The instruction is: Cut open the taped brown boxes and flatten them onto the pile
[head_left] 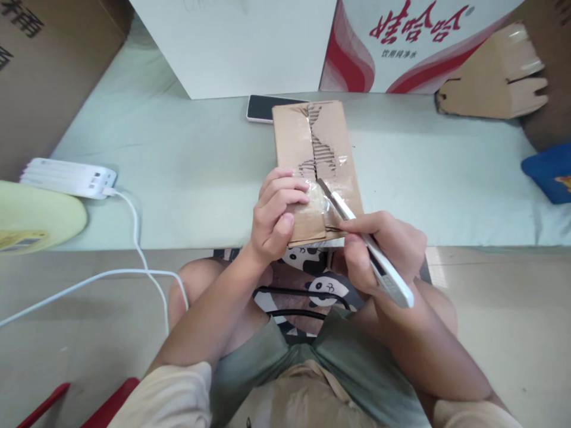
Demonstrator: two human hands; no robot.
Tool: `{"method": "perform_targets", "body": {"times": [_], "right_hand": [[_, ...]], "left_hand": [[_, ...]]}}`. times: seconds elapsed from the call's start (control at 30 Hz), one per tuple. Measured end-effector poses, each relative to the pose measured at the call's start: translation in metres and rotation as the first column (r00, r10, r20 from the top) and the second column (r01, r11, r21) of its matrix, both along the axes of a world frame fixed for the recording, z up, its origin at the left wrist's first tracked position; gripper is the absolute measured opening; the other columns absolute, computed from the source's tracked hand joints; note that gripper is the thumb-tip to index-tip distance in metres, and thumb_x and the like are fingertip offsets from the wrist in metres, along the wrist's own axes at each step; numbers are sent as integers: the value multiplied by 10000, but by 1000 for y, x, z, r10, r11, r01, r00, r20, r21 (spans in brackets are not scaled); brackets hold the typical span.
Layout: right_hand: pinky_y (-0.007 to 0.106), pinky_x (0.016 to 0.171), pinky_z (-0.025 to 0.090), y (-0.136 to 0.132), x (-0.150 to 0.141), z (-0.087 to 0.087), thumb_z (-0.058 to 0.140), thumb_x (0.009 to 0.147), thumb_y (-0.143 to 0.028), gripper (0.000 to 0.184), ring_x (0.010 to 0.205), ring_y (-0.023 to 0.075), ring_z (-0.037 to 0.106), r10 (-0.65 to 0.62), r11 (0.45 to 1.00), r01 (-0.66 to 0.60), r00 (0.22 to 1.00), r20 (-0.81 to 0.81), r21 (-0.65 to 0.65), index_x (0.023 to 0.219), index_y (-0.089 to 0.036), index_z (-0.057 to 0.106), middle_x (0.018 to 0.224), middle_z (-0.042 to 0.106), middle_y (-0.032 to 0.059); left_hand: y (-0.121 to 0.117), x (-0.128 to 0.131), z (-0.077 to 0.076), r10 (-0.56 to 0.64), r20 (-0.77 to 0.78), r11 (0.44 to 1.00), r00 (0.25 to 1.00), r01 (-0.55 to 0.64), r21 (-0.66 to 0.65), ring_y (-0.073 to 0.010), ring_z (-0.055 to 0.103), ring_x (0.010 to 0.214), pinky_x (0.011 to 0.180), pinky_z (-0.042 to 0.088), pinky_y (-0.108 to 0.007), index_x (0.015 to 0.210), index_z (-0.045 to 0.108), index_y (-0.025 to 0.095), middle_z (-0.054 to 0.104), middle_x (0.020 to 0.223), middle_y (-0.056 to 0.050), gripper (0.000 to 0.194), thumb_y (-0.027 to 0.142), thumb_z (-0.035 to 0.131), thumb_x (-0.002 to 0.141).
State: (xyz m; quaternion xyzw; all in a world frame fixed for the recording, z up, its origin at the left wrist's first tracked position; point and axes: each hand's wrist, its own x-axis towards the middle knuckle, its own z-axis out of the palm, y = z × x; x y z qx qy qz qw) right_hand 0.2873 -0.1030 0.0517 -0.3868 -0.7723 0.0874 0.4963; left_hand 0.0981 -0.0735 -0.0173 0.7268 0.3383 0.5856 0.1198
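A small brown cardboard box (pixel 331 139) lies on the pale green surface (pixel 200 172), its taped top seam torn open along the middle. My left hand (pixel 274 214) grips the box's near left corner, fingers curled over the tape. My right hand (pixel 383 246) is closed round a white utility knife (pixel 379 261). The knife's metal blade (pixel 332 199) rests on the clear tape near the seam.
A phone (pixel 263 108) lies behind the box. A white power strip (pixel 71 177) with a white cable (pixel 134 238) sits at the left beside a yellow round object (pixel 35 217). Large cartons (pixel 401 41) stand at the back, cardboard scrap (pixel 495 77) and a blue item (pixel 551 172) at the right.
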Motion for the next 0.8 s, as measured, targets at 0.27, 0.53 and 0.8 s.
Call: {"method": "perform_targets", "body": {"times": [0.27,0.53,0.8], "right_hand": [[214,412,368,0,-5,8,561,816,-86,168,394,81,445,-23,998,27,996,90,-48,758,-241,587,495,520,-78],[203,444,365,1,-11,5,580,817,-137,111,410,70,450,-87,991,95,993,85,-91,777,-231,624,518,550,-73],[190,382,340,-3,-4,13,574,857,-170,98,353,69,453,-50,961,37,998,-41,-275,795,-230,620,478,539,-91]], "left_hand": [[0,-1,0,29,-56,1000,998,-29,-11,-280,678,1114,1157,469,-588,1070,628,279,744,1127,-60,314,440,358,1060],[1,0,-1,22,-28,1000,999,-22,10,-271,672,1117,1138,484,-556,1062,626,280,742,1124,-60,286,412,373,1053],[2,3,-1,14,17,999,1000,-15,32,-277,669,1106,1122,493,-561,1040,635,274,738,1089,-59,286,399,378,1039]]}}
